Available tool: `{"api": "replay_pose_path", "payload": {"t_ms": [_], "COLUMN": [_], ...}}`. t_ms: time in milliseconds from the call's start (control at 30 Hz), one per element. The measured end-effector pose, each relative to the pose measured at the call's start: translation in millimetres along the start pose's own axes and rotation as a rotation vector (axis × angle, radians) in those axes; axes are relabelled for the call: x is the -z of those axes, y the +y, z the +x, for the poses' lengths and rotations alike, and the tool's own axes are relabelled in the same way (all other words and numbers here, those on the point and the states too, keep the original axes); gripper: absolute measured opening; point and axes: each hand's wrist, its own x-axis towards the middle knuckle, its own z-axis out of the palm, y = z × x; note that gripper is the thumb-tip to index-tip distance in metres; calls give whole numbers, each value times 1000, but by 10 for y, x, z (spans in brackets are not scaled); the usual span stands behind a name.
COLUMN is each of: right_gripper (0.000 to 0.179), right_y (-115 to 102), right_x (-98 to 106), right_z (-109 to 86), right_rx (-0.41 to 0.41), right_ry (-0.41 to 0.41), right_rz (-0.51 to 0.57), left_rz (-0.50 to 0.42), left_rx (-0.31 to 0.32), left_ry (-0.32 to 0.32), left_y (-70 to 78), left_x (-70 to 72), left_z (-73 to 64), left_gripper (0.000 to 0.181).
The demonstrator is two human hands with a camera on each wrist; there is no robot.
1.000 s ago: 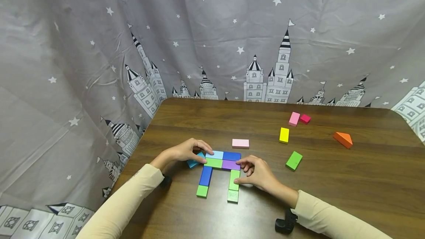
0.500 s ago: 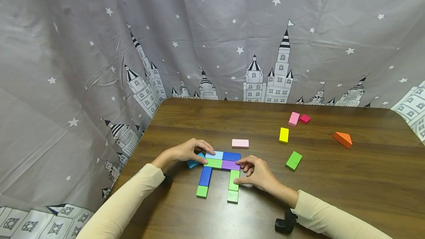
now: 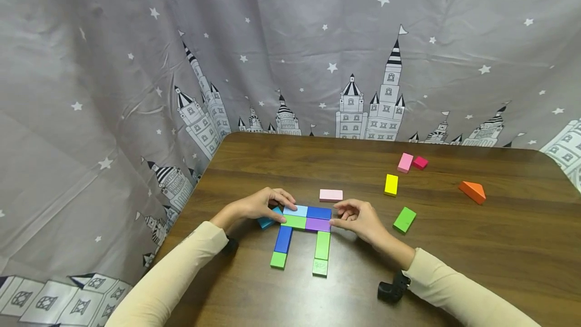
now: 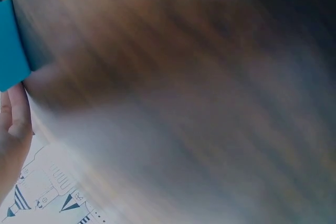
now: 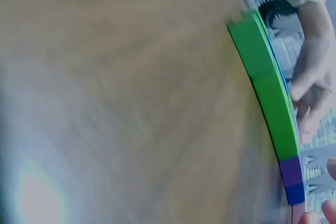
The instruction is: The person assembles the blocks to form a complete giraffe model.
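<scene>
Purple block (image 3: 316, 224) seemingly touching right hand (image 3: 360, 217)

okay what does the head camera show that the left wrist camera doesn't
Only the head view shows the whole flat block figure on the table: light blue, dark blue, green and purple blocks with two legs below. It also shows the right hand at the figure's right end, and loose blocks beyond: pink block, yellow block, green block, orange wedge.

Only the left wrist view shows a blurred close-up of the tabletop grain.

Both show the teal block, the left hand beside it, and the castle-print curtain.
</scene>
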Motion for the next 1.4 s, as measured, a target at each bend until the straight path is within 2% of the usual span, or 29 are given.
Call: {"api": "replay_pose_path", "payload": {"t_ms": [200,400,533,800,900,1400], "right_gripper": [37,39,41,42,40,29], "right_y": [28,53,54,60,84,144], "right_x": [107,158,161,145,149,246], "right_z": [132,269,355,474,497,520], "right_rx": [-20,-46,-71,-146,-151,-53], "right_ry": [70,153,172,159,141,73], "right_rz": [-17,-129,-188,-190,-198,-283], "left_rz": [-4,-8,-14,-24,-22,-52], "left_rx": [5,6,4,7,10,-21], "left_ry": [-6,-3,1,5,4,-20], "left_y": [-7,-7,-6,32,44,-8], "left_x": [-3,-2,-9,-16,-15,-15], "left_z": [13,13,13,3,-1,19], "left_gripper": [31,31,31,30,31,32]}}
